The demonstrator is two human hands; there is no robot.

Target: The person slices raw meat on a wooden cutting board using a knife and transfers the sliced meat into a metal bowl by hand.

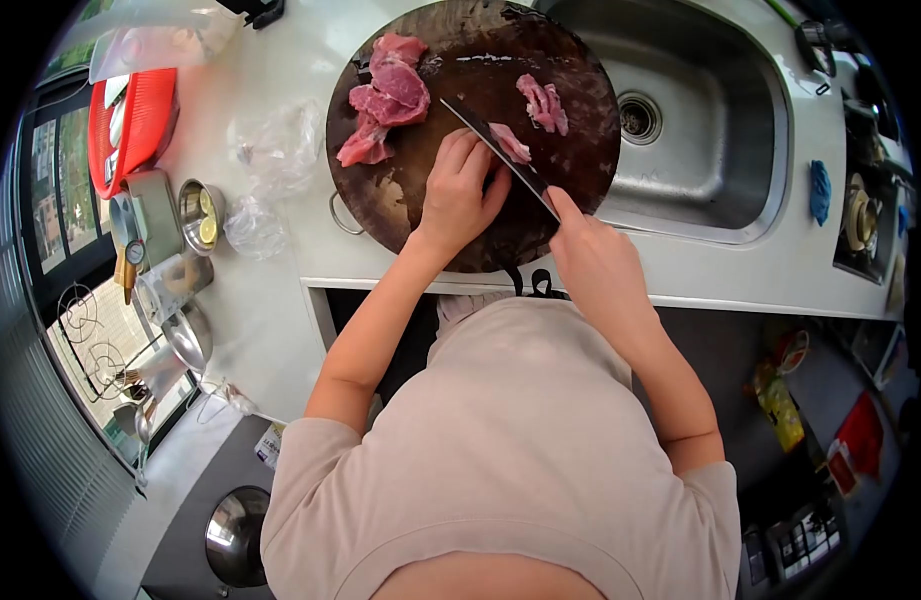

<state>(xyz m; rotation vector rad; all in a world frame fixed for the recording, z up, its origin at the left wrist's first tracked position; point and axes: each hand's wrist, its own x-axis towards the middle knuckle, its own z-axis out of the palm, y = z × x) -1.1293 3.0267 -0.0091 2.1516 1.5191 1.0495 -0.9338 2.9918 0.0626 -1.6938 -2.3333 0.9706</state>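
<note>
A dark round cutting board (410, 215) lies on the counter in front of me. My right hand (595, 250) is closed around the handle of a kitchen knife (510, 165), whose blade slants up and to the left across the board. Just left of the blade, my left hand (462, 190) has its fingers bent and pressed down on meat that they mostly hide. A pink slice of meat (510, 143) shows along the blade's right side. Cut meat strips (543, 104) form a small pile at the upper right, and larger raw meat chunks (390, 88) sit at the upper left.
A steel sink (715, 130) adjoins the board on the right. On the left are crumpled clear plastic bags (265, 185), a metal bowl with lemon slices (202, 215), a red basket (145, 125) and several pots. A blue cloth (819, 192) lies right of the sink.
</note>
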